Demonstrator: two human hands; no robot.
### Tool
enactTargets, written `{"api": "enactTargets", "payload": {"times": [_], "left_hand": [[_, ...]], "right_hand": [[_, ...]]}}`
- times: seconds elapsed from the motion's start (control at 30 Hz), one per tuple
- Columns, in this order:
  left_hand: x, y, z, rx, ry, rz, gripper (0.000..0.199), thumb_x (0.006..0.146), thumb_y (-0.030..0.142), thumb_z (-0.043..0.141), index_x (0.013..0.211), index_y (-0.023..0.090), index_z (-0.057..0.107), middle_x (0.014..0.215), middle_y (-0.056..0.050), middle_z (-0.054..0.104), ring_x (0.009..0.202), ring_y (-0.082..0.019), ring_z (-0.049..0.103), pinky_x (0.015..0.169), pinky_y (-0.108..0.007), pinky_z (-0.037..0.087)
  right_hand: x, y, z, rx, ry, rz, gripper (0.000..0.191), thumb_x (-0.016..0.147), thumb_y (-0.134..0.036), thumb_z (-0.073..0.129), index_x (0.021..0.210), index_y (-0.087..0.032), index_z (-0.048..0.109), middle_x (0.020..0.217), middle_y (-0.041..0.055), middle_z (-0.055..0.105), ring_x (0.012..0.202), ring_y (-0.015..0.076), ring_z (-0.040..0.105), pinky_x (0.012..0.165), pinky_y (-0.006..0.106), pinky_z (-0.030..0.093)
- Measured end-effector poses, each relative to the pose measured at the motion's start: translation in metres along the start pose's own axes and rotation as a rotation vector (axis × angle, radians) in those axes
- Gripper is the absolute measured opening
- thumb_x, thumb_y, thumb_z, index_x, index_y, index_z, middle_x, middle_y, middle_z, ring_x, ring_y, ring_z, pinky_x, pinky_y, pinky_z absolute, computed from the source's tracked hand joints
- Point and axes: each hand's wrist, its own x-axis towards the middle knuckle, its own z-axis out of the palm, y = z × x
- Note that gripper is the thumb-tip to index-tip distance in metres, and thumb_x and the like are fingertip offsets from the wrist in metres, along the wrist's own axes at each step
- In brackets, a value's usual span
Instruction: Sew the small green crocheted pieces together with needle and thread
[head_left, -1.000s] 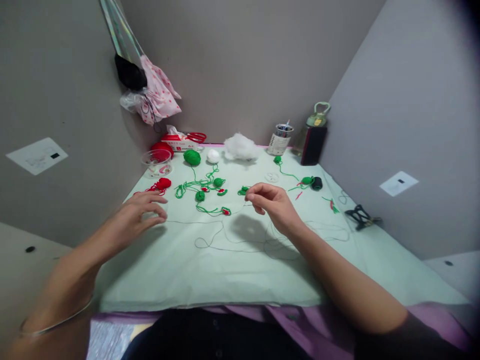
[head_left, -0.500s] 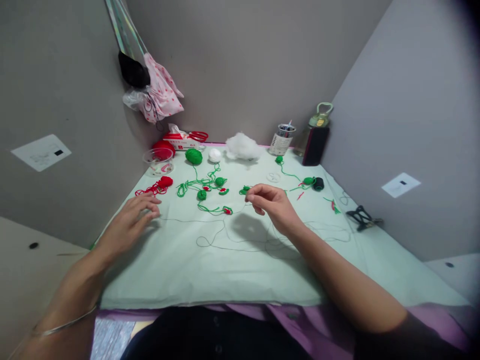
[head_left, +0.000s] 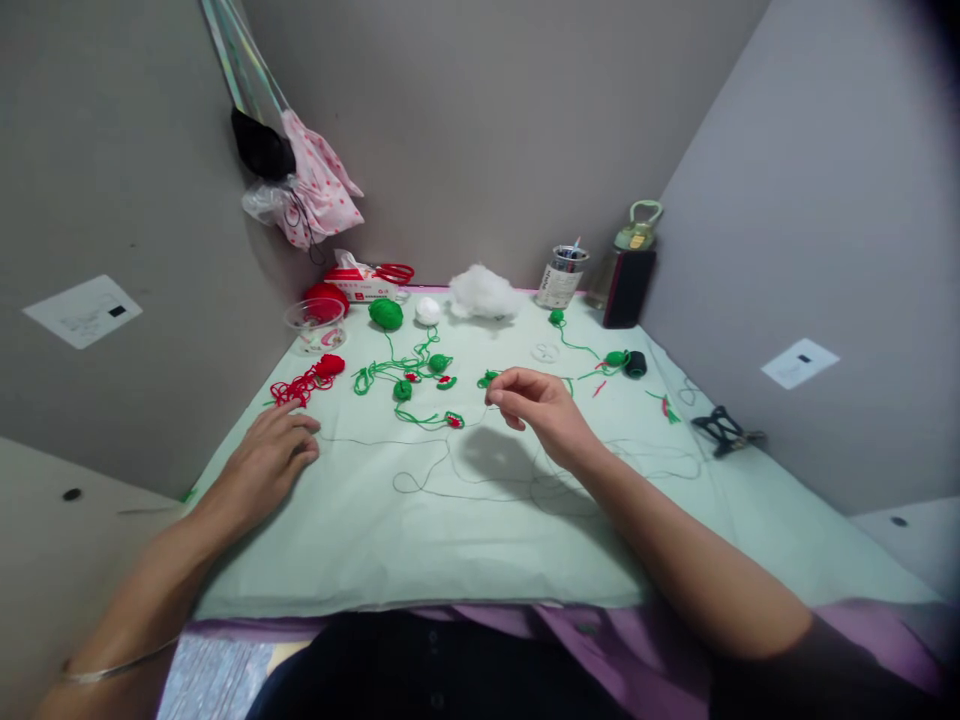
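Here, the right hand (head_left: 536, 405) hangs over the middle of the cloth (head_left: 375, 550), thumb and forefinger pinched together on the thread (head_left: 382, 442); the tip of what they grip is too small to make out. The thread lies in loose loops on the cloth in front of that hand and beside its forearm, with 1 stretch reaching left almost to the left hand (head_left: 262, 460). That hand is palm down at the left, its fingers relaxed and slightly spread, released; its fingertips are at the near edge of the red yarn (head_left: 296, 388), though I cannot tell if they touch it. Between and beyond the hands lie 2 small green balls (head_left: 439, 364) and 3 red-and-green pieces (head_left: 454, 420). Farther back, a big green ball (head_left: 386, 314), a white ball (head_left: 427, 311) and white fluff (head_left: 484, 293) sit in a row.
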Motion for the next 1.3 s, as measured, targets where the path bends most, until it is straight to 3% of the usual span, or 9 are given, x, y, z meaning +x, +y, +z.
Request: {"api": "enactTargets", "payload": {"times": [0.13,0.27,0.37,0.5,0.57,0.67,0.83,1.1,1.3], "left_hand": [[0.009,0.042,-0.008,-0.332,0.036,-0.137,0.024,0.091,0.048,0.062,0.086,0.025,0.065,0.138,-0.007,0.064,0.145,-0.034,0.042,0.123,-0.053,0.025],[0.033,0.094,-0.005,-0.913,0.14,-0.223,0.024,0.091,0.044,0.068,0.099,0.023,0.071,0.141,-0.008,0.065,0.143,-0.03,0.046,0.123,-0.048,0.029],[0.057,0.136,0.013,-1.228,0.029,-0.279,0.03,0.088,0.039,0.074,0.11,0.019,0.075,0.133,-0.01,0.069,0.137,-0.027,0.053,0.122,-0.044,0.032],[0.082,0.18,0.05,-1.454,-0.165,-0.305,0.025,0.084,0.039,0.079,0.093,0.016,0.078,0.112,-0.01,0.075,0.116,-0.024,0.064,0.114,-0.044,0.042],[0.088,0.193,0.067,-1.532,-0.202,-0.274,0.023,0.084,0.037,0.079,0.089,0.015,0.078,0.1,-0.008,0.075,0.107,-0.022,0.065,0.111,-0.042,0.044],[0.089,0.2,0.081,-1.62,-0.155,-0.272,0.021,0.084,0.035,0.079,0.086,0.014,0.077,0.093,-0.006,0.073,0.103,-0.02,0.065,0.108,-0.04,0.046],[0.085,0.195,0.087,-1.639,-0.131,-0.301,0.021,0.084,0.035,0.079,0.086,0.014,0.076,0.095,-0.006,0.072,0.101,-0.018,0.065,0.104,-0.037,0.049],[0.083,0.189,0.089,-1.641,-0.162,-0.331,0.023,0.084,0.035,0.08,0.089,0.014,0.077,0.098,-0.007,0.072,0.098,-0.017,0.064,0.096,-0.032,0.051],[0.084,0.19,0.088,-1.681,-0.171,-0.375,0.023,0.079,0.032,0.084,0.088,0.012,0.076,0.086,-0.005,0.066,0.082,-0.012,0.061,0.087,-0.027,0.053]], "right_hand": [[0.0,0.001,0.001,0.01,-0.02,0.019,0.018,0.075,-0.034,0.078,0.076,-0.018,0.07,0.068,-0.0006,0.06,0.053,0.0077,0.042,0.05,0.024,0.032],[-0.002,0.001,0.003,0.024,-0.02,0.007,0.02,0.075,-0.036,0.079,0.077,-0.018,0.071,0.067,-0.0008,0.059,0.053,0.008,0.04,0.049,0.025,0.032],[-0.004,0.0,0.004,0.004,-0.017,-0.024,0.02,0.076,-0.037,0.08,0.076,-0.019,0.072,0.065,-0.0015,0.057,0.053,0.0083,0.04,0.049,0.025,0.031],[-0.005,-0.005,0.004,-0.031,0.028,-0.098,0.021,0.075,-0.038,0.082,0.074,-0.019,0.073,0.067,-0.0011,0.058,0.056,0.0089,0.043,0.051,0.025,0.036],[-0.005,-0.007,0.003,-0.044,0.063,-0.131,0.021,0.074,-0.038,0.083,0.074,-0.02,0.073,0.071,0.0,0.061,0.061,0.0106,0.049,0.057,0.026,0.043],[-0.005,-0.007,0.002,-0.076,0.073,-0.139,0.023,0.073,-0.041,0.083,0.075,-0.02,0.074,0.076,0.0016,0.064,0.069,0.0144,0.057,0.064,0.029,0.05],[-0.005,-0.003,0.006,-0.107,0.043,-0.116,0.026,0.074,-0.043,0.082,0.076,-0.019,0.073,0.075,0.0024,0.067,0.07,0.0151,0.06,0.065,0.029,0.052],[-0.004,0.002,0.01,-0.079,0.09,-0.091,0.031,0.072,-0.045,0.084,0.076,-0.019,0.069,0.067,-0.0006,0.061,0.061,0.0119,0.052,0.059,0.027,0.045],[-0.003,0.003,0.007,-0.075,0.085,-0.063,0.032,0.071,-0.044,0.084,0.087,-0.02,0.073,0.066,-0.0024,0.054,0.059,0.0102,0.044,0.053,0.025,0.036]]}}
